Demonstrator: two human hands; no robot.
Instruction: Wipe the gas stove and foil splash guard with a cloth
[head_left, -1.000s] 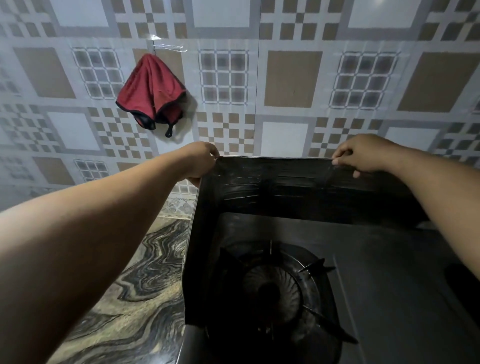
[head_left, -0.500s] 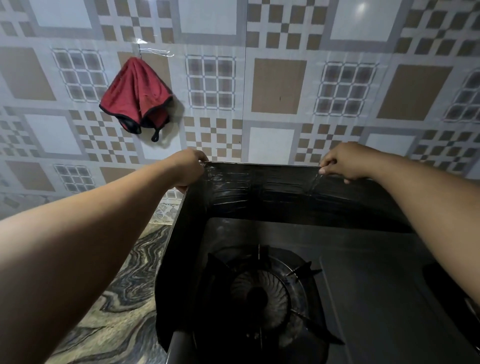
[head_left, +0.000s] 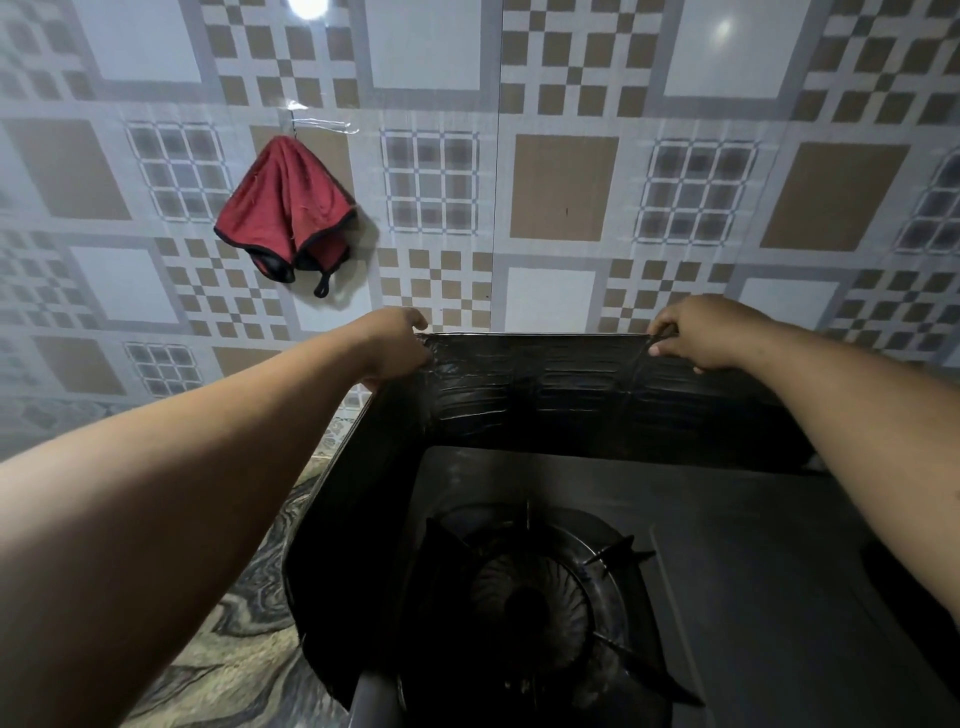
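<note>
At the tiled wall (head_left: 561, 187), we stand over a marbled worktop (head_left: 228, 670) carrying the stove (head_left: 753, 597), its left burner (head_left: 530, 597) below us and the dark, creased guard (head_left: 545, 384) upright along the stove's back and left side. Our left hand (head_left: 397, 340) pinches the guard's top edge at the rear left corner; our right hand (head_left: 693, 332) pinches the same edge further right, fingers curled over it. The cloth (head_left: 285, 213), red with a dark trim, hangs from a hook (head_left: 322, 124) on the wall, well apart from both hands and not yet picked up. We judge the step to be squaring or steadying the guard before any wiping. To do it well, we would keep the pinch light so the thin sheet does not crumple further, hold both points level, seat the corner snug against the stove, then free one hand for the cloth while the other braces the guard
</note>
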